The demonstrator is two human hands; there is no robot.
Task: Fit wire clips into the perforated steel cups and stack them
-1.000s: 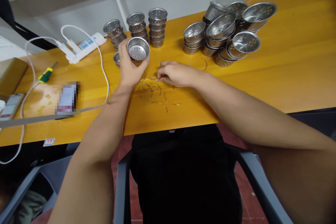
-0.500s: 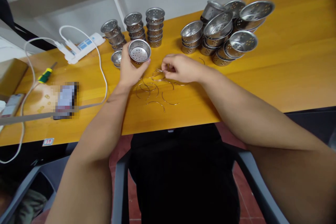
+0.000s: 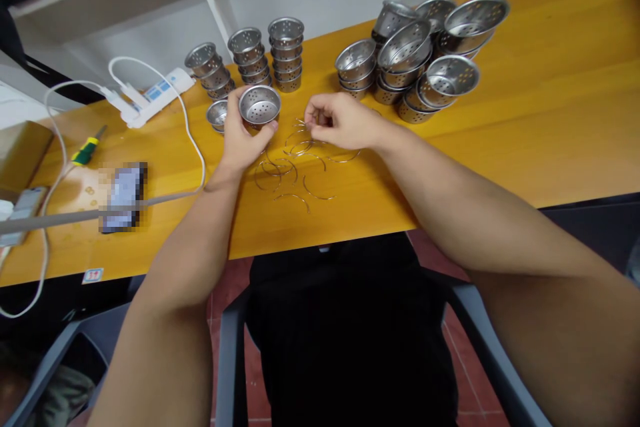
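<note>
My left hand (image 3: pixel 243 137) is wrapped round a perforated metal cup (image 3: pixel 260 107), its open top tilted toward me. My right hand (image 3: pixel 345 121) is closed in a pinch just right of the cup, above the table. Thin curved wire (image 3: pixel 300 124) shows at its fingertips; how many pieces it holds I cannot tell. Below both hands, several loose curved wires (image 3: pixel 293 197) lie scattered on the wood. Another small perforated cup (image 3: pixel 217 113) stands partly hidden behind my left hand.
Stacks of perforated cups (image 3: pixel 287 53) stand at the back; more cups and wider bowls (image 3: pixel 450 80) are piled at the right. On the left lie a power strip (image 3: pixel 157 97) with white cables, a screwdriver (image 3: pixel 86 151) and a phone (image 3: pixel 124 197). The wooden table (image 3: pixel 550 113) meets a shelf behind.
My right hand has lifted slightly from the wires, with wire ends now showing at its fingertips. My left hand still holds the cup, and the view has shifted a little.
</note>
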